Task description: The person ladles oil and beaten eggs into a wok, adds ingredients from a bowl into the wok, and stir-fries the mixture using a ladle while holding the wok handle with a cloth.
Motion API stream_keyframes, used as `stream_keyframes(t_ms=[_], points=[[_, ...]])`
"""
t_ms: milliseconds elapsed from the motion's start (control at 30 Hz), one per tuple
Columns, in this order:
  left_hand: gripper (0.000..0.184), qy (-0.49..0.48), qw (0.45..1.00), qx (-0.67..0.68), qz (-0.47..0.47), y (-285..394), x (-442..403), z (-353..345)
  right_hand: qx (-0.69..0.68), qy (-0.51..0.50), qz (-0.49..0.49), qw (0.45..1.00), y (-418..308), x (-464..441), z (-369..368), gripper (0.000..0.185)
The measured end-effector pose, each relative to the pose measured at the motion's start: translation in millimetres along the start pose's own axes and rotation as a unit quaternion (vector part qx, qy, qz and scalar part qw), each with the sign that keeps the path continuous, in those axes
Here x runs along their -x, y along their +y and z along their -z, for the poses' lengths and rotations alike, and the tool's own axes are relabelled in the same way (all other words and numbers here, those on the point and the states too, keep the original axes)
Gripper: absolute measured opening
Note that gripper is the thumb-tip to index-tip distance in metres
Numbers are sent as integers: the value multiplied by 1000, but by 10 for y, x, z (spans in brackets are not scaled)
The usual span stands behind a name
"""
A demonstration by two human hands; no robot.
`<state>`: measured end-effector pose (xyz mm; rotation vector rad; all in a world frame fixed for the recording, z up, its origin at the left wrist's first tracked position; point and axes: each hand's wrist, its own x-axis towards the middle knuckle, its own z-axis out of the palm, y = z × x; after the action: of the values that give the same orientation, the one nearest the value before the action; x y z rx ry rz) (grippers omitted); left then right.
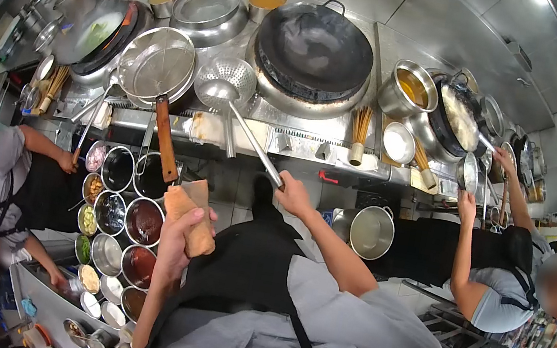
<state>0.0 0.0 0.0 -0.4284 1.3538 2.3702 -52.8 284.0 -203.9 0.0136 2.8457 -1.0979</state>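
My left hand [174,234] is closed around a folded tan cloth [200,238], low in front of my apron. Just above the cloth is the end of a wooden handle [165,140], which belongs to a wire mesh strainer [153,64] lying over the stove edge; I cannot tell whether cloth and handle touch. My right hand [295,195] grips the end of a metal handle. That handle runs up and left to a perforated skimmer ladle [224,80] over the stove's front. Behind it, a dark wok [313,54] sits on a burner, its inside hazy.
Bamboo brushes [358,136] and a pot of amber liquid [412,87] stand right of the wok. Several sauce pots [144,221] are at my left. A co-worker [496,284] handles a wok at right; another person [5,180] works at left. A deep pot [372,232] stands at my right.
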Motion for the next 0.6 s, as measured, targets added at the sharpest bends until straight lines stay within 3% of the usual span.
stream_keyframes(t_ms=[67,100,167,200,233,300,400,467,567,600], points=[[41,-12,999,-24,43,-118,-66,-23,16,16,31,999,-69,9,246,29],[41,11,997,-35,70,-170,374,140,-4,-7,11,1000,-318,532,104,29],[39,4,996,-25,80,-232,334,74,-187,-108,-83,973,-501,488,377,26],[36,10,995,-1,96,-230,311,45,-274,-181,-146,933,-577,427,457,20],[36,8,996,1,91,-277,274,29,-271,-179,-142,935,-553,397,456,20],[36,-1,993,35,115,-386,189,-5,-113,-40,-30,992,-536,322,393,20],[37,-38,980,107,163,-378,55,-159,-83,-31,-25,996,-467,51,360,22],[36,-14,983,106,148,-337,4,-413,-75,-23,-9,997,-316,-54,239,22],[36,12,987,107,117,-448,-174,-463,-141,-57,-14,988,-184,-75,330,22],[35,14,988,107,107,-526,-260,-422,-259,-109,-58,958,-232,-9,505,20]])
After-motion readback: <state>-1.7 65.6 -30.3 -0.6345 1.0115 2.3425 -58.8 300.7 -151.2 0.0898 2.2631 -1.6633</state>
